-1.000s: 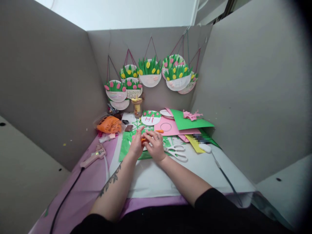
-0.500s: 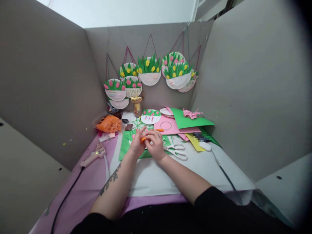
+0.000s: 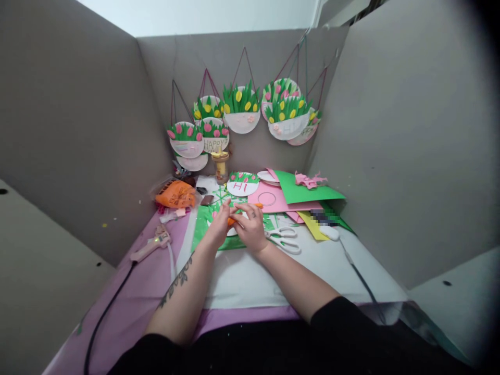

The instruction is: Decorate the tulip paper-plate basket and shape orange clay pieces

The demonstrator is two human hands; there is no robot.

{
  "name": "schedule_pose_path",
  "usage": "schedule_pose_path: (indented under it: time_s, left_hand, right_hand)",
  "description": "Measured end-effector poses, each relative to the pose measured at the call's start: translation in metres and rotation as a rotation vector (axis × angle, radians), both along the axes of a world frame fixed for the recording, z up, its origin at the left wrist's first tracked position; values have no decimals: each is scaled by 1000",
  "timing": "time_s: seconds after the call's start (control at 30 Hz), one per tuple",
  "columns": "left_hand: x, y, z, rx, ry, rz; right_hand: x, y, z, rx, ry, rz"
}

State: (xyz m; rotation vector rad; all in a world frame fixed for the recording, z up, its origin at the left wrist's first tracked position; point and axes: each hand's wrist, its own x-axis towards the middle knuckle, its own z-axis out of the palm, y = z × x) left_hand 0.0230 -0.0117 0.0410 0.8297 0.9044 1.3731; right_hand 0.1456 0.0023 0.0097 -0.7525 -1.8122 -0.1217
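Both hands sit close together over the bench, the left hand and the right hand closed by their fingers around a small orange piece. Over the last second they hardly shift on the bench; what changes is the fingers, which half a second ago stood further apart and showed more of the orange, and now draw in and cover most of it. Whether the piece itself has turned or altered is too small to tell. An orange tip shows just beyond the right hand's fingers, as it did a second ago, and whether it belongs to the same thing is unclear. So the handling of the orange piece seems still under way, with nothing yet put down. Below the hands lies the green sheet, with a white edge partly hidden between the wrists. White scissors lie just beside the right hand, unmoved, and the plate marked "Hi" lies beyond the fingers, also unmoved.
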Motion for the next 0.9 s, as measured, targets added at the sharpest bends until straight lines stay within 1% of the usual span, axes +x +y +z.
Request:
schedule_pose_path:
  time_s: [0.07, 0.17, 0.27, 0.33, 0.47, 0.57, 0.67, 0.8, 0.9]
  left_hand:
    - [0, 0, 4, -23, -94, -31]
    - [5, -1, 7, -22, -172, -35]
    - [15, -3, 6, 4, -218, -46]
    - [20, -4, 4, 26, -234, -25]
    - [20, -2, -2, 78, -193, 31]
    - [15, 0, -8, 135, -128, 61]
    - [13, 1, -10, 166, -101, 74]
    - [12, 0, -8, 114, -117, 53]
    - [7, -2, -5, 77, -138, -12]
  right_hand:
    - [-1, 0, 1, -33, 42, 10]
    - [-4, 0, -1, -82, 107, 40]
    - [-9, 1, -5, -72, 141, 41]
    - [-11, 1, -8, -73, 144, 18]
    - [-11, 1, -8, -83, 97, -2]
    - [-8, 1, -6, -66, 34, 26]
    - [-6, 2, -5, -51, 21, 55]
    - [-4, 4, -4, -80, 79, 61]
    - [0, 7, -2, -77, 142, 41]
